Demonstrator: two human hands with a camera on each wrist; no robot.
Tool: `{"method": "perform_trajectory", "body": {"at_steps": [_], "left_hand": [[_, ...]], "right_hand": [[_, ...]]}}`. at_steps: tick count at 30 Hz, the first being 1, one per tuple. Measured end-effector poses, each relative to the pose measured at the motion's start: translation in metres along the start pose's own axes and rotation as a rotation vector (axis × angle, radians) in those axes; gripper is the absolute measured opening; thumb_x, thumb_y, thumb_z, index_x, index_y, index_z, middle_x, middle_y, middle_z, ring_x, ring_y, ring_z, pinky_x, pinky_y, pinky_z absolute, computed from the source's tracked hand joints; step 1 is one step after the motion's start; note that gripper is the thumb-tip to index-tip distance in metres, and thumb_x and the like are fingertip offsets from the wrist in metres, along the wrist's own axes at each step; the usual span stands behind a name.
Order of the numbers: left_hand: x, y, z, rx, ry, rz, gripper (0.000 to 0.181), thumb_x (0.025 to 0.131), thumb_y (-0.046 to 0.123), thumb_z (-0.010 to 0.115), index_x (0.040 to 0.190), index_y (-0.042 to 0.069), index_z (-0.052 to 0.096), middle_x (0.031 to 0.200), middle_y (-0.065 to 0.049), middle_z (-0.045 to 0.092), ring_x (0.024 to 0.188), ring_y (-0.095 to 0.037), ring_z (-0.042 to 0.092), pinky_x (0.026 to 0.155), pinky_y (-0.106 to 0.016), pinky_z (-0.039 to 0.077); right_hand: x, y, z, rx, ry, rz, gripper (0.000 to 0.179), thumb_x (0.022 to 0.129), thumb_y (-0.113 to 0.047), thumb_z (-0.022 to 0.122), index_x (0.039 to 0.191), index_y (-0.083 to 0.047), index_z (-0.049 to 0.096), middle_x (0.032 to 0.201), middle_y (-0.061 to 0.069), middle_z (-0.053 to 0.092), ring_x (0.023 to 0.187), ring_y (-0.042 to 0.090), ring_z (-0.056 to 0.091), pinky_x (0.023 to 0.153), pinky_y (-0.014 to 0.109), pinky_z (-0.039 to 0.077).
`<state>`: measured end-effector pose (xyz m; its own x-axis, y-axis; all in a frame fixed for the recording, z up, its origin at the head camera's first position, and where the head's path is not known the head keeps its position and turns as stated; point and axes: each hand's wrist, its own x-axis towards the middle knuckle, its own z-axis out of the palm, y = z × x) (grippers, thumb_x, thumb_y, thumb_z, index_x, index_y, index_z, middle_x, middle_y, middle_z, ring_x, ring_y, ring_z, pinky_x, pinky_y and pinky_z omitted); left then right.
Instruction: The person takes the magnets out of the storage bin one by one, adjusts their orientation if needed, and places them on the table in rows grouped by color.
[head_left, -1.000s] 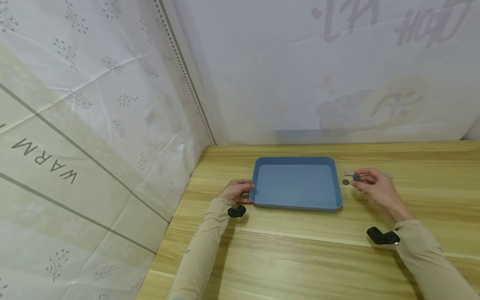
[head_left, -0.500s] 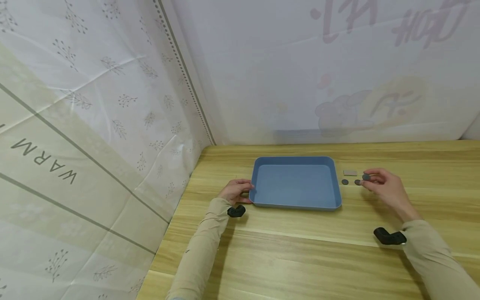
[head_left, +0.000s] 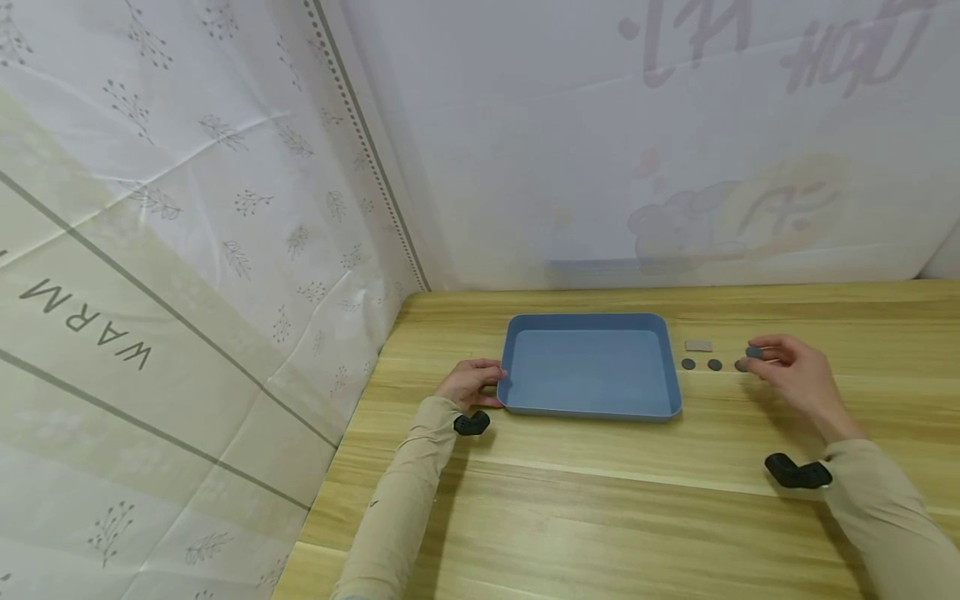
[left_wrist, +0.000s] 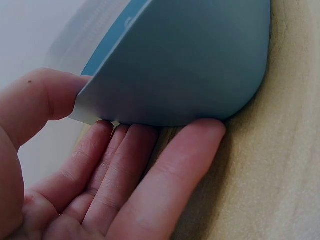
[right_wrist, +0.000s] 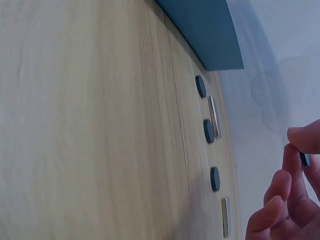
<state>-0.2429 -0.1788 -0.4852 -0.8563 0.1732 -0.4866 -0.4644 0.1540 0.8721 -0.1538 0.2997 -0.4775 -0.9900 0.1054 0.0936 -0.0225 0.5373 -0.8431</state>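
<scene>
My left hand (head_left: 471, 382) grips the left end of a shallow blue tray (head_left: 592, 414), near its front corner. In the left wrist view, one finger hooks over the tray's rim and the other fingers (left_wrist: 170, 175) lie against the outside wall and lower edge. To the right of the tray, my right hand (head_left: 798, 375) pinches a small dark disc (right_wrist: 305, 159) between thumb and fingertips. Three like discs lie in a row on the table: one nearest the tray (head_left: 688, 364), a middle disc (head_left: 715, 365), and a third disc (right_wrist: 215, 179) right by my fingertips.
Behind the row of discs lies a thin grey metal strip (head_left: 698, 346). The right wrist view shows a second strip (right_wrist: 226, 217), hidden by my hand in the head view. Patterned cloth (head_left: 487, 167) hangs behind and left of the wooden table (head_left: 570, 517).
My right hand has moved rightward along the row. One disc showed on the table at first, then two, now three. The left hand and tray have stayed in place.
</scene>
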Motion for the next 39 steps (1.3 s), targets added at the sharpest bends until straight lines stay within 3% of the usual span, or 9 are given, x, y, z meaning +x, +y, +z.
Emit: {"method": "perform_trajectory", "body": {"at_steps": [6,19,34,37,39], "left_hand": [[-0.001,0.001,0.0,0.001,0.0,0.0,0.044,0.09,0.006,0.065,0.133,0.001,0.055,0.118,-0.017,0.064,0.09,-0.018,0.065,0.07,-0.04,0.061],[-0.003,0.002,-0.001,-0.004,0.004,-0.009,0.046,0.09,0.006,0.065,0.135,0.002,0.054,0.129,-0.021,0.059,0.098,-0.021,0.065,0.074,-0.042,0.061],[-0.002,0.002,-0.002,-0.01,-0.001,-0.013,0.045,0.09,0.004,0.064,0.133,0.0,0.054,0.113,-0.014,0.065,0.088,-0.017,0.065,0.07,-0.04,0.061],[-0.002,0.001,-0.002,-0.007,-0.001,-0.007,0.044,0.09,0.005,0.064,0.133,-0.001,0.054,0.115,-0.015,0.065,0.089,-0.017,0.065,0.071,-0.041,0.061],[-0.002,0.001,-0.002,-0.002,-0.002,-0.001,0.044,0.09,0.005,0.063,0.133,-0.001,0.054,0.116,-0.016,0.064,0.09,-0.018,0.065,0.072,-0.042,0.061]], "right_hand": [[0.0,0.007,-0.006,-0.048,0.034,-0.006,0.043,0.093,-0.031,0.065,0.121,-0.001,0.055,0.084,-0.039,0.049,0.073,-0.014,0.049,0.057,0.016,0.046],[-0.003,0.013,-0.016,-0.101,0.035,0.055,0.049,0.092,-0.038,0.064,0.122,0.0,0.055,0.085,-0.034,0.045,0.073,-0.014,0.044,0.057,0.018,0.045],[-0.001,0.025,-0.021,-0.159,0.0,0.088,0.048,0.092,-0.036,0.064,0.122,0.002,0.059,0.082,-0.031,0.046,0.072,-0.015,0.042,0.057,0.02,0.041],[-0.001,0.024,-0.021,-0.204,-0.006,0.091,0.048,0.092,-0.037,0.064,0.12,0.002,0.06,0.084,-0.024,0.05,0.073,-0.013,0.04,0.059,0.02,0.038],[0.0,0.025,-0.021,-0.231,-0.013,0.094,0.049,0.092,-0.037,0.063,0.119,0.003,0.06,0.088,-0.013,0.057,0.073,-0.011,0.04,0.061,0.021,0.037]]}}
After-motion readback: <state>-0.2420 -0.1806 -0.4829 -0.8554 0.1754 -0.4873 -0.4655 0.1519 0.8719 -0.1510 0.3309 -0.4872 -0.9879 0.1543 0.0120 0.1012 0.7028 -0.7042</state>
